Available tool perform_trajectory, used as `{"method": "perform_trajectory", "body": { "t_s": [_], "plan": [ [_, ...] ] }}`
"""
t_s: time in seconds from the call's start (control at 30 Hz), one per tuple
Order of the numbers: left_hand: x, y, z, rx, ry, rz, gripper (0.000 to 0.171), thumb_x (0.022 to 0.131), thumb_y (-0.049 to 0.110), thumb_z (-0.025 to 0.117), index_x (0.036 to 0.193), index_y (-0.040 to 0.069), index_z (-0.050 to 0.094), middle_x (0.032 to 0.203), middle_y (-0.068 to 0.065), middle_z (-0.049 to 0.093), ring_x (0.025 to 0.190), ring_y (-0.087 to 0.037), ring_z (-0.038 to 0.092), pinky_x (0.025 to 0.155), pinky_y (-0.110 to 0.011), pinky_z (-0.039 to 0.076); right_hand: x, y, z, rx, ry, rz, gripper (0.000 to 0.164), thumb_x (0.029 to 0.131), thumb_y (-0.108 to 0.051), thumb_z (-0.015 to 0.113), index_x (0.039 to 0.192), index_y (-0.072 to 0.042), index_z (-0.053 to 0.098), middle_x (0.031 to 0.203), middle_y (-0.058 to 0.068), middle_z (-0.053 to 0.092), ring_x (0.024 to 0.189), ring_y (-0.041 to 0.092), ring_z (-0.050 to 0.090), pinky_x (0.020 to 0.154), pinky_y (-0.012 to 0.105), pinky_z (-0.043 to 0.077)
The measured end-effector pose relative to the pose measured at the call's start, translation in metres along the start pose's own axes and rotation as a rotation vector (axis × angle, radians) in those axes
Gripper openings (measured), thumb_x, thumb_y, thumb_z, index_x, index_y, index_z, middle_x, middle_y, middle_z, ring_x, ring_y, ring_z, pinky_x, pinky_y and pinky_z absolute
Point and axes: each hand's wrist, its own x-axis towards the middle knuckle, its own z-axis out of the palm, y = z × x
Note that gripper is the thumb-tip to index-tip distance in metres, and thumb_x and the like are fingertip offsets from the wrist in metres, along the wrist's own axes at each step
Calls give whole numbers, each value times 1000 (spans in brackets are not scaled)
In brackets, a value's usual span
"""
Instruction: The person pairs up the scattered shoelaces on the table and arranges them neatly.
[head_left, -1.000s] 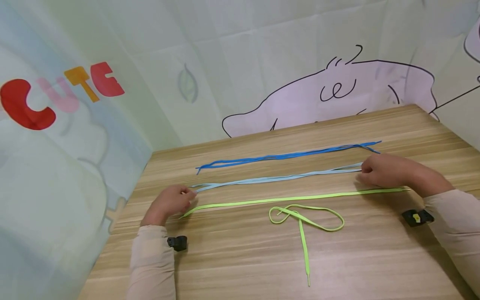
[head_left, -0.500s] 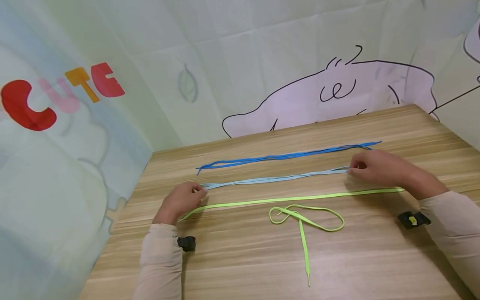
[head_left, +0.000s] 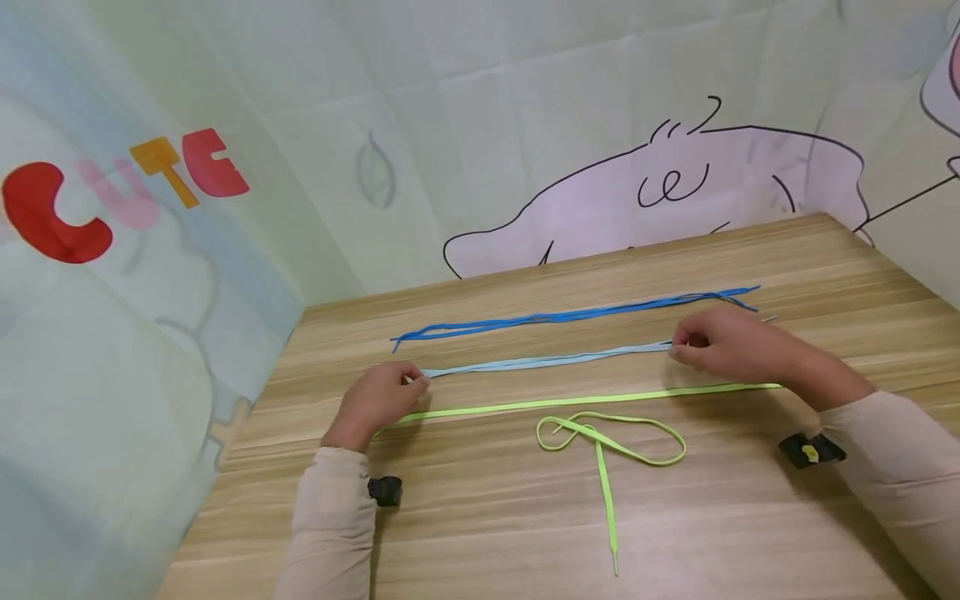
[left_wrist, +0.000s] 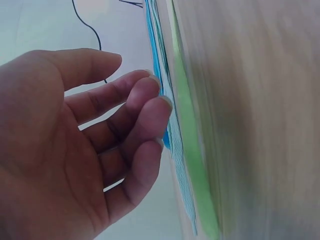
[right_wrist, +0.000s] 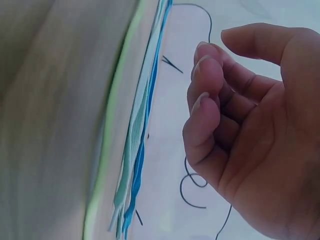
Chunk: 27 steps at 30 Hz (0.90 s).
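A light blue shoelace [head_left: 540,362] lies doubled and stretched across the table. At its left part is my left hand [head_left: 378,404], thumb apart from loosely bent fingers in the left wrist view; the fingertips [left_wrist: 159,107] overlap the lace there, and whether they touch it I cannot tell. My right hand [head_left: 738,346] is over its right part. In the right wrist view the right thumb and fingers [right_wrist: 205,115] are parted, with nothing between them. Behind lies a doubled dark blue shoelace [head_left: 555,317]; in front, a straight yellow-green shoelace [head_left: 540,403].
Nearer the front, another yellow-green shoelace [head_left: 606,492] lies loosely looped, one end pointing toward me. All the laces are on a wood-grain table [head_left: 480,517]. A printed cloth backdrop [head_left: 420,108] hangs behind and to the left of it.
My left hand has moved right and my right hand left, both inward along the light blue shoelace. The laces appear to lie as before.
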Motion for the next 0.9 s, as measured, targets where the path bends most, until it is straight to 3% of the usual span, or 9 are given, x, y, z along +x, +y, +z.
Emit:
{"method": "perform_trajectory", "body": {
  "t_s": [0.3, 0.7, 0.9],
  "plan": [
    [-2, 11, 2, -1, 1, 37, 25, 100, 32, 56, 106, 15, 73, 102, 0, 68, 84, -19, 60, 71, -39, 49, 3, -15, 12, 86, -76, -18, 11, 98, -20, 64, 91, -12, 69, 69, -5, 50, 65, 14, 47, 57, 30, 40],
    [-2, 23, 9, -65, -11, 75, 21, 100, 30, 58, 101, 15, 72, 85, 2, 64, 73, -16, 58, 65, -35, 47, 3, -35, 24, 105, -120, -88, 11, 97, -17, 64, 88, -17, 68, 68, -8, 51, 65, 11, 48, 59, 28, 41],
    [-2, 29, 11, -77, -31, 103, 21, 101, 30, 59, 101, 14, 72, 85, 1, 64, 68, -14, 58, 62, -34, 46, 1, -44, 30, 109, -157, -92, 10, 97, -17, 64, 88, -19, 68, 68, -8, 52, 66, 11, 49, 59, 28, 42]
  ]
}}
